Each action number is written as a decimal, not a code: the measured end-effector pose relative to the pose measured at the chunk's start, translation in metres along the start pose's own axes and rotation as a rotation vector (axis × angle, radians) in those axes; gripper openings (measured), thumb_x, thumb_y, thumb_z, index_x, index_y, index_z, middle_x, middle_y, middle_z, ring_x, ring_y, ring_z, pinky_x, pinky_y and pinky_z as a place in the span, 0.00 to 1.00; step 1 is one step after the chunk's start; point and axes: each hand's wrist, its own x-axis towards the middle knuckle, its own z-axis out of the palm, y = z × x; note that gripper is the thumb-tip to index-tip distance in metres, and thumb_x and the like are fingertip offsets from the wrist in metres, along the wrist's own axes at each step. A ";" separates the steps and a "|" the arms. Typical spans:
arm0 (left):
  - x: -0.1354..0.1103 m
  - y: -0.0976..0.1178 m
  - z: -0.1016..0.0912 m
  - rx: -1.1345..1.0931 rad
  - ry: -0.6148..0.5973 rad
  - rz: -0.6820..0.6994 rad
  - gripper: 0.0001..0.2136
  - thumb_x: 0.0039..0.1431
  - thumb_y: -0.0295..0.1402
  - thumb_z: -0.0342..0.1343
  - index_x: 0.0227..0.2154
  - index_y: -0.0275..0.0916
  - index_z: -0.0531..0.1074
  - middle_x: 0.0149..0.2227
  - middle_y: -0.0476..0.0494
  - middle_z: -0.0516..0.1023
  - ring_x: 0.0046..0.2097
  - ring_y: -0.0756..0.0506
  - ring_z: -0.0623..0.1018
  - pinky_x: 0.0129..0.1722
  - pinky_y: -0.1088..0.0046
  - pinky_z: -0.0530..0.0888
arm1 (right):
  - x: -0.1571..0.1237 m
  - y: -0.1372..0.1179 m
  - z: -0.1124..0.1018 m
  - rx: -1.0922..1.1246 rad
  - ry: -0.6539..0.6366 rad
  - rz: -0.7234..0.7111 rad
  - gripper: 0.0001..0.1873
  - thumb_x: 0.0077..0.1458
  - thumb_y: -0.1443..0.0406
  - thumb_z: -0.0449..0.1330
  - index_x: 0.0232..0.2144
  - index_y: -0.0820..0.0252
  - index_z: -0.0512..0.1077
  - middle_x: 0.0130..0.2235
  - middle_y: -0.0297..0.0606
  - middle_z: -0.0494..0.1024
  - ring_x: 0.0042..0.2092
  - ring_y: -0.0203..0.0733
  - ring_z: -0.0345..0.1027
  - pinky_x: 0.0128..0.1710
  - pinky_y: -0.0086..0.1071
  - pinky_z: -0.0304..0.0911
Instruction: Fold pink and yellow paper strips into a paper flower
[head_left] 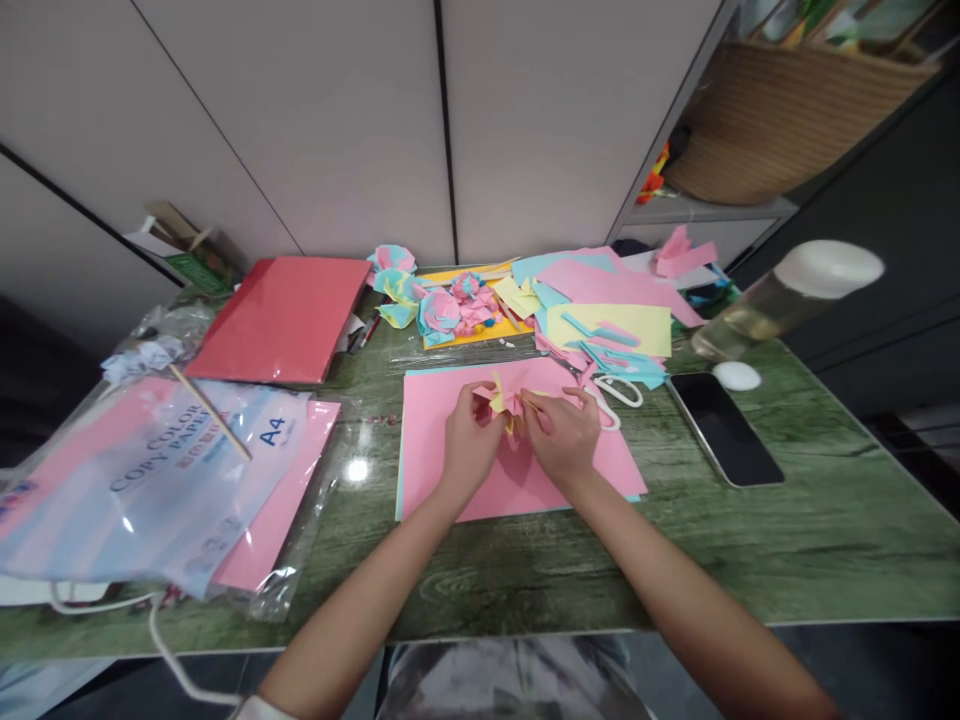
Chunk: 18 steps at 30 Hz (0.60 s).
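My left hand [469, 440] and my right hand [564, 435] meet over a pink sheet of paper [457, 478] lying on the green table. Both hands pinch a small folded piece of pink and yellow paper [508, 398] between their fingertips, held just above the sheet. A blue sheet shows under the pink one at its edges. White-handled scissors [619, 392] lie just right of my right hand.
A plastic pack of A4 colour paper [150, 470] with a wooden stick [210, 412] lies at the left. A red sheet [285, 315], crumpled paper flowers [442, 300] and cut paper scraps [607, 315] sit behind. A phone [724, 428] and a bottle [787, 295] are on the right.
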 end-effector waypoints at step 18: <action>0.010 -0.008 0.002 -0.257 0.115 0.041 0.09 0.44 0.27 0.57 0.30 0.37 0.64 0.31 0.48 0.68 0.32 0.51 0.70 0.32 0.76 0.68 | 0.017 -0.021 0.009 0.123 -0.026 0.148 0.09 0.54 0.64 0.54 0.34 0.56 0.74 0.35 0.35 0.79 0.35 0.39 0.72 0.44 0.39 0.60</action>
